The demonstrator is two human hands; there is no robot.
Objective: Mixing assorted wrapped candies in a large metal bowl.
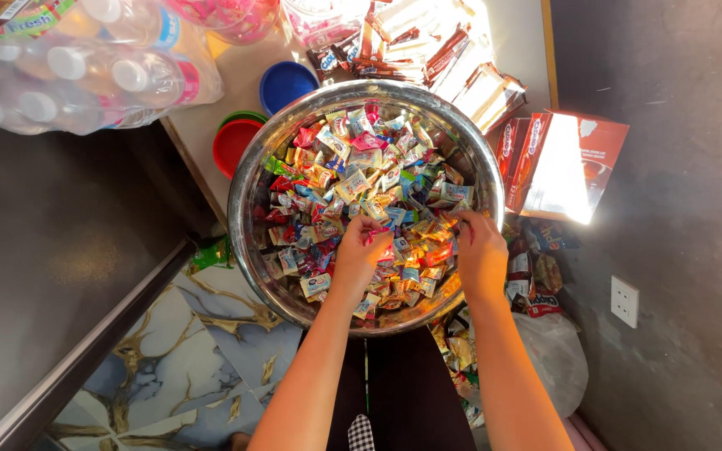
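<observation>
Both hands are down in the bowl [248, 192], a big steel one sitting at the bench [211, 142] edge, right up against the person so the reach is short. It's heaped with wrapped sweets [361, 184] in every colour. The left hand [359, 255] is curled over the pile, fingers closed on a sweet or two near the middle. The right hand [480, 255] sits by the right rim, fingertips pinching at a wrapper; what exactly it grips I can't tell from here. Palms face down, wrists low, the way you rake through a loose heap. Behind the bowl, plastic lids, blue [286, 83], green and red [234, 144], lie stacked. Water bottles [77, 71] in shrink-wrap lie at the far left. Snack packets [428, 50] crowd the back, red cartons [545, 159] stand to the right.
</observation>
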